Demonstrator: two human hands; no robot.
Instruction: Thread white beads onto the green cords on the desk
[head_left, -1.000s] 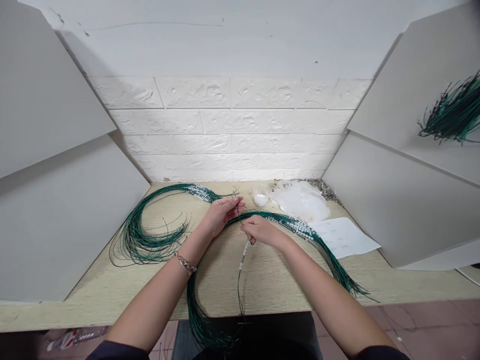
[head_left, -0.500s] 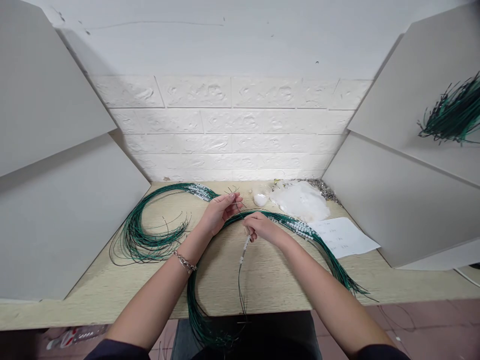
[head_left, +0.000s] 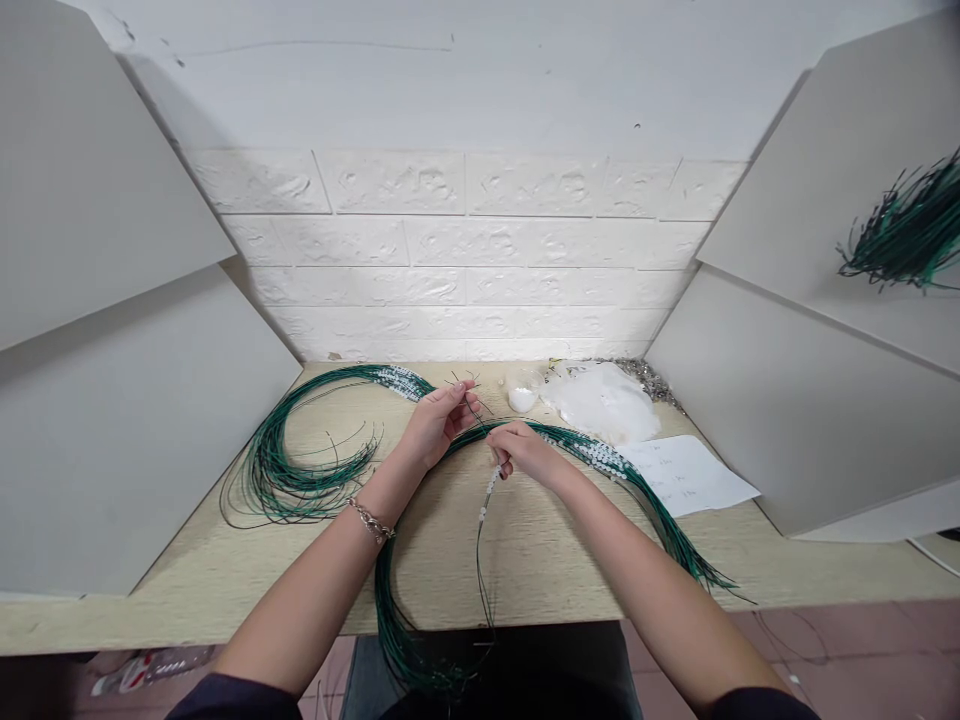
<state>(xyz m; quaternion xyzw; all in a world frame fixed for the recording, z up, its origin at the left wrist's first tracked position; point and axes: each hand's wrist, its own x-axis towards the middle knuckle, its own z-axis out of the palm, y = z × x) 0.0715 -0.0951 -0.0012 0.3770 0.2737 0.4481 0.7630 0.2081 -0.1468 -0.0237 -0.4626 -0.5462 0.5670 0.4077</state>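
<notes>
Between thumb and fingers my left hand (head_left: pixel 444 422) pinches thin dark cords near their loose ends, which fan out above the fingertips. Lower and to the right, my right hand (head_left: pixel 525 452) is closed round the same cords. From under it hangs a strand with small white beads (head_left: pixel 487 498), its tail reaching the table's front edge. Behind both hands lies a long bundle of green cords (head_left: pixel 384 580), curving off the front edge, with white beads (head_left: pixel 604 458) clustered on its right part. A second curled green bundle (head_left: pixel 264 455) with beads lies at the left.
A small clear container with white contents (head_left: pixel 523 398) and a plastic bag (head_left: pixel 600 400) stand at the back. A written paper sheet (head_left: pixel 686 475) lies at right. Grey panels (head_left: pixel 150 430) flank the table. More green cords (head_left: pixel 911 225) hang on the right panel.
Both hands hold nearly the same place. The beaded strand under my right hand has shifted very slightly; the bundles lie as before.
</notes>
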